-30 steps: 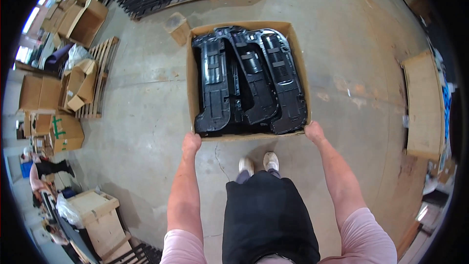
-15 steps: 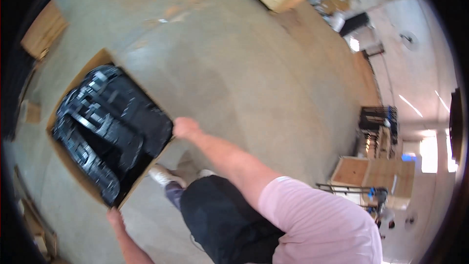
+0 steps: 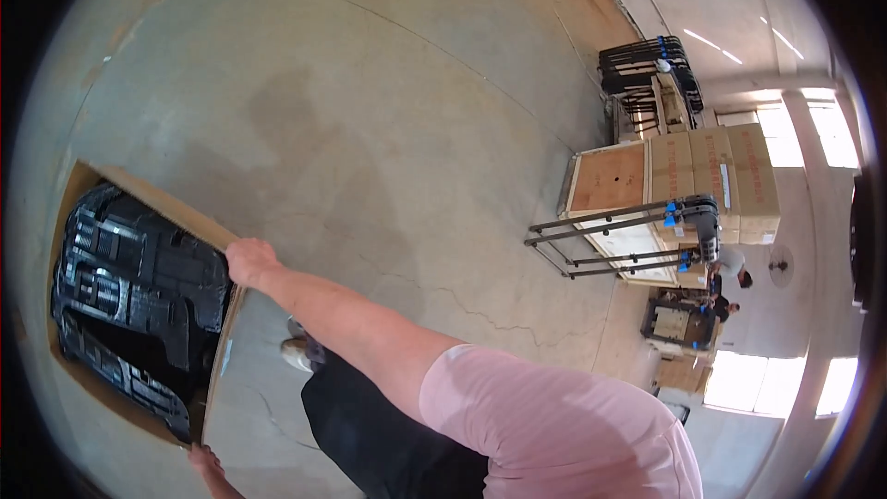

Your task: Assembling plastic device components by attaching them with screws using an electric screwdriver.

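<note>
An open cardboard box [image 3: 224, 344] is at the left of the head view, filled with black moulded plastic parts [image 3: 162, 263]. The parts have ribbed, shiny surfaces and lie overlapping. My right hand [image 3: 252, 261] is closed around the box's near right corner, with the arm stretched out. Further down, my left hand [image 3: 207, 460] grips the box's lower near corner, close to the bottom of the picture. Both sets of fingertips are partly hidden by the cardboard.
Concrete floor [image 3: 443, 148] spreads ahead. To the right stands a black metal frame [image 3: 628, 222] with blue fittings, beside a wooden crate [image 3: 607, 178] and stacked cartons [image 3: 711, 166]. More black racks [image 3: 647, 74] are beyond. People [image 3: 730, 268] are in the distance. My shoe [image 3: 297, 355] shows beneath.
My view has turned to the right, so the crate and black frames appear larger and nearer. The box, still held in both hands, sits further left and lower in the picture.
</note>
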Demonstrator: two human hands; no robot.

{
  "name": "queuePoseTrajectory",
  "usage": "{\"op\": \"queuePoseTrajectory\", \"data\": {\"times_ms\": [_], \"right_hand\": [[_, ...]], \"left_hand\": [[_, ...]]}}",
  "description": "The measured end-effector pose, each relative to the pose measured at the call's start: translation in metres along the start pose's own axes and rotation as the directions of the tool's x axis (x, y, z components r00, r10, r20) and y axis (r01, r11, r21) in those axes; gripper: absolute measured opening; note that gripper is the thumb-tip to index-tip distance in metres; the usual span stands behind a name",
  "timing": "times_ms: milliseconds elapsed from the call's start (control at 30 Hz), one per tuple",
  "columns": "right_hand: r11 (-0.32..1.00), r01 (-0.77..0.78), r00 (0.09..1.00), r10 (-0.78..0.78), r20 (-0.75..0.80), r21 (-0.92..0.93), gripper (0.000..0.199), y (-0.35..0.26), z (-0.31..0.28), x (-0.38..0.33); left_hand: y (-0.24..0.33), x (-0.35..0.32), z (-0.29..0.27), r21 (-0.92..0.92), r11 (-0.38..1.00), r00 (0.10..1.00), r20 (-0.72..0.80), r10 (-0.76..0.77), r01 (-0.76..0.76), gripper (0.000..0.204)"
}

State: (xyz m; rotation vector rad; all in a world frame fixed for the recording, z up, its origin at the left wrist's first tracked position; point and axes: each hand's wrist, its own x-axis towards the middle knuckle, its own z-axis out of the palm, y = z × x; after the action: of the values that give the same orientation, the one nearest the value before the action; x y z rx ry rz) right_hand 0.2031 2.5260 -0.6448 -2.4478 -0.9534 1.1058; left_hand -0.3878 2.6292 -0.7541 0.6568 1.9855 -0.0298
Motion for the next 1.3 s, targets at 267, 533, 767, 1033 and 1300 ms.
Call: {"op": "queuePoseTrajectory", "data": {"times_ms": [267,533,767,1033,1300], "right_hand": [[0.998,-0.019,1.0,0.018,-0.024,-0.068,0.026,0.01,-0.039,-0.06],[0.995,-0.047,0.999,0.045,-0.016,-0.092,0.027,0.039,-0.065,-0.158],[0.988,-0.132,0.99,0.136,0.037,-0.083,0.029,0.126,-0.052,-0.314],[0.987,-0.096,0.994,0.102,0.04,-0.131,0.025,0.273,-0.061,-0.461],[0.982,-0.159,0.981,0.169,0.098,-0.107,0.026,0.376,-0.065,-0.564]], "left_hand": [[-0.011,-0.059,0.02,0.026,0.979,0.977,-0.074,0.202,-0.2,0.019],[-0.084,-0.147,0.017,0.072,0.987,0.985,-0.093,0.148,-0.142,0.013],[-0.23,-0.229,-0.001,0.013,0.983,0.974,-0.131,0.182,-0.182,0.015],[-0.394,-0.337,0.043,0.2,0.929,0.902,-0.245,0.356,-0.313,0.036],[-0.558,-0.351,0.062,0.149,0.985,0.992,-0.085,0.098,-0.085,0.024]]}}
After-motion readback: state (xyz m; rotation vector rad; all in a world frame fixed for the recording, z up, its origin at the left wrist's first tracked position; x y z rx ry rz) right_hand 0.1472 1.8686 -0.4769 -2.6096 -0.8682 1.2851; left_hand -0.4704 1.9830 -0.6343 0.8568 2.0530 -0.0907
